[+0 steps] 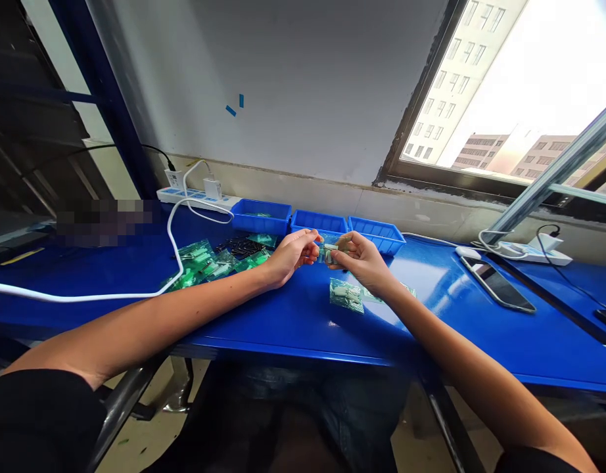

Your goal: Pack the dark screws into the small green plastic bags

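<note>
A small clear plastic bag (327,252) with pale pieces inside is held up over the table between my two hands. My left hand (292,257) is closed, its thumb and fingertips pinched at the bag's left edge. My right hand (363,263) grips the other side, thumb across the front. Below my right hand, a filled clear bag (346,294) lies flat on the blue tabletop (283,322); another is partly hidden by my right wrist. Beyond my left forearm are several green-tinted bags (197,259) and a pile of small black parts (241,247).
Three blue bins, left (261,209), middle (319,220) and right (376,230), stand along the wall. A white cable (169,230) loops from a power strip (194,196) across the table's left. To the right lies a phone (497,284) near another power strip (534,252).
</note>
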Tool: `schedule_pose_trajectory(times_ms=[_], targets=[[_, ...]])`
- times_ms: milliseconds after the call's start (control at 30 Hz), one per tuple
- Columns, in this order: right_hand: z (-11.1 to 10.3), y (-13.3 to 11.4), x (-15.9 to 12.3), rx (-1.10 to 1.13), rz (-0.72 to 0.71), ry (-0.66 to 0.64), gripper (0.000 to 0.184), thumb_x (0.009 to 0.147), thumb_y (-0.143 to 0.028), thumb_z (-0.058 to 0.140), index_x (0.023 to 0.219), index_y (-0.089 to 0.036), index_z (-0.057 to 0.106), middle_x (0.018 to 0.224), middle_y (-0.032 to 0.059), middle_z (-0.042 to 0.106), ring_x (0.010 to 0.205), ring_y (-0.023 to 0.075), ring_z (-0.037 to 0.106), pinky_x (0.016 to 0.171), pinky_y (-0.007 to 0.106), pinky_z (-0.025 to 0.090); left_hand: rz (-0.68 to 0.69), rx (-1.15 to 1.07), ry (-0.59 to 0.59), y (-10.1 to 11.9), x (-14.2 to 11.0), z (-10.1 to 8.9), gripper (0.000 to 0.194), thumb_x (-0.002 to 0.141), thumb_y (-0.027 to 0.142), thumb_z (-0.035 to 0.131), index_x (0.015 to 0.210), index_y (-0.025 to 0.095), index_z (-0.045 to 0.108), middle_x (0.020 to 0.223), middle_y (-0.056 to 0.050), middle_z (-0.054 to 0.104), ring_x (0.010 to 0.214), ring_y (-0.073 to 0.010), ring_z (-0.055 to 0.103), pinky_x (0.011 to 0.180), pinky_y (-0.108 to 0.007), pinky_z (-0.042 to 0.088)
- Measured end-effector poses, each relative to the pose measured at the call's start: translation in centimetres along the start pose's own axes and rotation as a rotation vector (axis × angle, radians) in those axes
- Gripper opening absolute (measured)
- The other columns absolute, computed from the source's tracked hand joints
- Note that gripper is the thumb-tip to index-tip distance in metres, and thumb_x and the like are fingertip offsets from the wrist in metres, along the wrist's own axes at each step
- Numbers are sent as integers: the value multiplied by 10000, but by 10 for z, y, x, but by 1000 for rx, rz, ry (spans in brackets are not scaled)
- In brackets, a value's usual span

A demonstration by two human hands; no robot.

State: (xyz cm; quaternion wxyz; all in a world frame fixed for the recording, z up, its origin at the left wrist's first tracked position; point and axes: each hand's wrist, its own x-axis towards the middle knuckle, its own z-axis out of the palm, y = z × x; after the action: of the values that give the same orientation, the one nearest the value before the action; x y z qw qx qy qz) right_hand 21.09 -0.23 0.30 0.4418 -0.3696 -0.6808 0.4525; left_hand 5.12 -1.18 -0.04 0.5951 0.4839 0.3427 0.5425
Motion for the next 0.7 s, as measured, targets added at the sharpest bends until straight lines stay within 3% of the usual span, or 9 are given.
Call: schedule_pose_trajectory(times_ms=[700], targets=[[0, 2, 0, -37, -12, -22, 348, 621, -387, 697, 775, -210, 440, 670, -60, 501, 625, 91, 560, 667, 326, 577, 7, -50, -18, -2, 2, -2, 183, 788, 325, 557, 735, 150, 560, 554, 20, 510, 512, -96, 461, 529, -214, 361]])
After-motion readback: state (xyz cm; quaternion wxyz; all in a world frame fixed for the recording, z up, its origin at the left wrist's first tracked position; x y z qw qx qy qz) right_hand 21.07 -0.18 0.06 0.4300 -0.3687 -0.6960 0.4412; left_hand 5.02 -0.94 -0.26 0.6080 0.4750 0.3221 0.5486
